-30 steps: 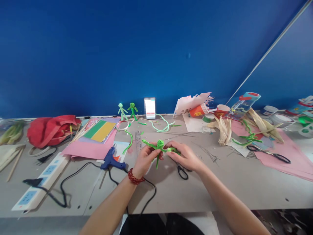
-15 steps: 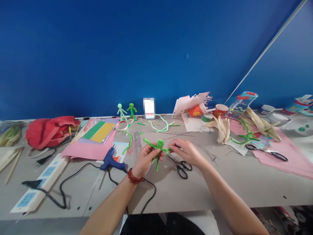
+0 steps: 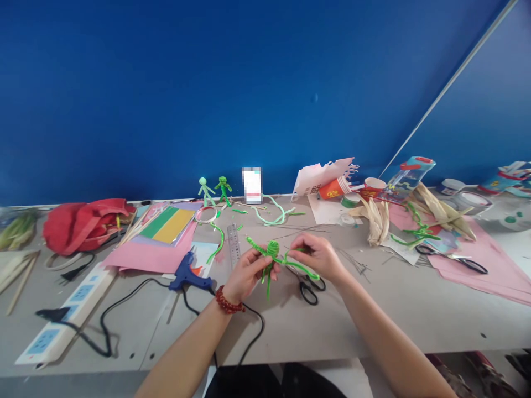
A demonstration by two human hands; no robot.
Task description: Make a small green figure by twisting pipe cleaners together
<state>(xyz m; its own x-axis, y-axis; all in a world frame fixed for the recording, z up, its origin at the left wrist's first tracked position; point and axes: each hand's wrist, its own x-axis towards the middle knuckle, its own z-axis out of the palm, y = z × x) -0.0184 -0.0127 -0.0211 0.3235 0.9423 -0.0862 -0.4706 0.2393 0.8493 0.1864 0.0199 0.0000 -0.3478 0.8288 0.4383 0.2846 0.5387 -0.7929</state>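
A bright green pipe-cleaner figure (image 3: 272, 250) with a coiled round head is pinched in my left hand (image 3: 250, 269), its limbs sticking out around the fingers. One arm, wound in a coil, points up to the left; a long straight one reaches right, below my other hand. My right hand (image 3: 316, 256) has its thumb and forefinger closed on a thin green strand beside the figure's body. Black-handled scissors (image 3: 309, 293) lie on the table just under and behind the hands. A clear ruler (image 3: 234, 243) rests to the left of them.
Two finished-looking green figures (image 3: 223, 190) stand at the wall near a phone (image 3: 253, 186). A blue glue gun (image 3: 189, 273) and its cable lie left, beside a white power strip (image 3: 62, 318). At right are dried husks (image 3: 375, 221), a second pair of scissors (image 3: 452, 258) and pink paper (image 3: 489, 265).
My right hand has shifted slightly with its green strand. The figure's right arm now shows as a long piece stretching right and down below that hand. My left hand keeps its hold.
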